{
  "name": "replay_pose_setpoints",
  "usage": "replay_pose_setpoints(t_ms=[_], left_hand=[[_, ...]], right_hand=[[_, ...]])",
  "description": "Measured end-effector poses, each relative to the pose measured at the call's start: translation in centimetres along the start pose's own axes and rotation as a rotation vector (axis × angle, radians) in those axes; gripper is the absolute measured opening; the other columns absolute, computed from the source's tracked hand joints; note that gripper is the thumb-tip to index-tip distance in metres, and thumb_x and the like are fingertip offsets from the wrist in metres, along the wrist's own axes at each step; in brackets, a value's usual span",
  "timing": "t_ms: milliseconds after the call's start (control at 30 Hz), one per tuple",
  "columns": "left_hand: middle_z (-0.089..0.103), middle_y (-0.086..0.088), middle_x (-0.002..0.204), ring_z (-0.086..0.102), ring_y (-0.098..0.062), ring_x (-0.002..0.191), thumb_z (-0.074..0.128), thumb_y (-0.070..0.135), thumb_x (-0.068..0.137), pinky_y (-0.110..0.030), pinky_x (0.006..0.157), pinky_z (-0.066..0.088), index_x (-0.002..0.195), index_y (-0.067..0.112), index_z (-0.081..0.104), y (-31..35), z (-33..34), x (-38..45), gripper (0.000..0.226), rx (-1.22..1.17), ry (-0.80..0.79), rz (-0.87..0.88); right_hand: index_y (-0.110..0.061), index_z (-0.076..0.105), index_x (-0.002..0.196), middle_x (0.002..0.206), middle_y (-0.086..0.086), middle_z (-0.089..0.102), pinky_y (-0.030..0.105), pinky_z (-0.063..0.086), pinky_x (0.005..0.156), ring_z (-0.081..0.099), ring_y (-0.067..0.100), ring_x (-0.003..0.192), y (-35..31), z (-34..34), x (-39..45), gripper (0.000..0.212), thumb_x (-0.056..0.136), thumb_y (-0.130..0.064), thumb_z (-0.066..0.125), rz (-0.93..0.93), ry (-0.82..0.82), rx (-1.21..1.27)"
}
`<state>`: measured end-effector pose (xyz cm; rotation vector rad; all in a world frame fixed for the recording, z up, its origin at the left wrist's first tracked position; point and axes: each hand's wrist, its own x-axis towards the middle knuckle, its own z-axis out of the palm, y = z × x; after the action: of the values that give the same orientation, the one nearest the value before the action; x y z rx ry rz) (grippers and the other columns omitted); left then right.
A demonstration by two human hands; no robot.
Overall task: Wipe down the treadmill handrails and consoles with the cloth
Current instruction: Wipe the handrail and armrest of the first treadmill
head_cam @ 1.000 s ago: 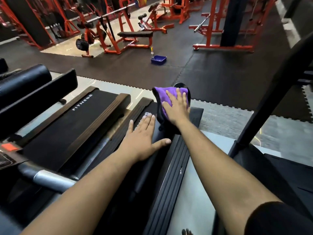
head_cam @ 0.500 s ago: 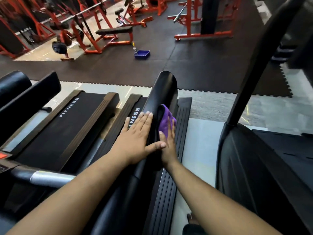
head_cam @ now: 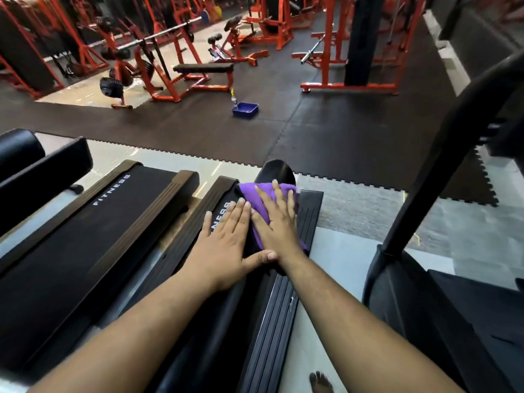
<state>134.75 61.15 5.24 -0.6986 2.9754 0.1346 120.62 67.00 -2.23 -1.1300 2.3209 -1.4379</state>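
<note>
Handrail (head_cam: 279, 170), black, rounded: running from the near edge away toward the far floor mats, between the treadmill belt (head_cam: 93, 222) on the left and a ribbed side rail (head_cam: 272, 330) on the right. Judged rigid and smooth, likely slippery under a flat palm; best steadied from the side, not gripped at the tip.

Bare foot (head_cam: 320, 382): showing at the near edge, on pale floor.

Left hand (head_cam: 224, 245): lying flat on the handrail's left flank, fingers straight and together, thumb stretching right to touch the other wrist; holding nothing.

Right hand (head_cam: 276, 222): pressing flat on the cloth, fingers straight and slightly spread, not curling round it.

Cloth (head_cam: 255, 197), purple: draping over the handrail near its far end, under the right palm. Judged soft, light, prone to bunching; best handled by spreading the palm across its middle.

Second treadmill's upright (head_cam: 442, 154): rising at the right.

Blue tray (head_cam: 245, 110) with a small bottle (head_cam: 233, 98) just beside it: sitting on dark mats, well apart.

Orange gym frames (head_cam: 181, 78): standing farthest.
</note>
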Motion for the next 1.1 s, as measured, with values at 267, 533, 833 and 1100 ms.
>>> replay_pose_setpoints(t_ms=[267, 533, 833, 1100], left_hand=[[-0.021, 0.008, 0.169, -0.014, -0.009, 0.157, -0.001, 0.102, 0.060, -0.051, 0.127, -0.007, 0.163, 0.024, -0.013, 0.8, -1.4, 12.4, 0.130, -0.198, 0.026, -0.143], [0.041, 0.002, 0.159, 0.040, -0.015, 0.146, 0.046, 0.092, 0.078, -0.034, 0.120, 0.034, 0.162, 0.016, 0.014, -0.2, -3.0, 22.2, 0.117, -0.988, 0.185, -0.231], [0.077, -0.013, 0.110, 0.072, -0.034, 0.109, 0.073, 0.028, 0.092, -0.054, 0.098, 0.056, 0.118, 0.010, 0.067, 0.0, -3.6, 31.9, 0.032, -1.552, 0.325, -0.239], [0.074, -0.002, 0.119, 0.071, -0.019, 0.111, 0.070, 0.006, 0.095, -0.037, 0.098, 0.057, 0.121, 0.024, 0.065, 1.3, -5.0, 45.8, 0.032, -1.591, 0.371, -0.152]], right_hand=[[-0.041, 0.051, 0.142, 0.162, -0.012, 0.027, 0.058, 0.035, 0.111, 0.018, 0.020, 0.149, 3.3, -3.8, 12.8, 0.048, 0.097, -0.059, 0.050, -0.059, -0.092, -0.190], [-0.043, 0.065, 0.125, 0.149, -0.008, 0.042, 0.046, 0.043, 0.101, 0.038, 0.021, 0.134, 3.6, -5.8, 19.0, 0.045, 0.082, -0.056, 0.059, -0.220, 0.057, -0.114], [-0.046, 0.055, 0.140, 0.166, -0.005, 0.021, 0.040, 0.020, 0.118, 0.019, 0.021, 0.149, 5.8, -10.1, 25.1, 0.073, 0.073, -0.069, 0.073, -0.336, 0.036, -0.268], [-0.041, 0.022, 0.159, 0.159, -0.005, 0.034, 0.037, 0.055, 0.093, 0.048, 0.009, 0.134, 13.2, -15.5, 38.7, 0.083, 0.092, -0.058, 0.066, 0.121, -0.074, 0.323]])
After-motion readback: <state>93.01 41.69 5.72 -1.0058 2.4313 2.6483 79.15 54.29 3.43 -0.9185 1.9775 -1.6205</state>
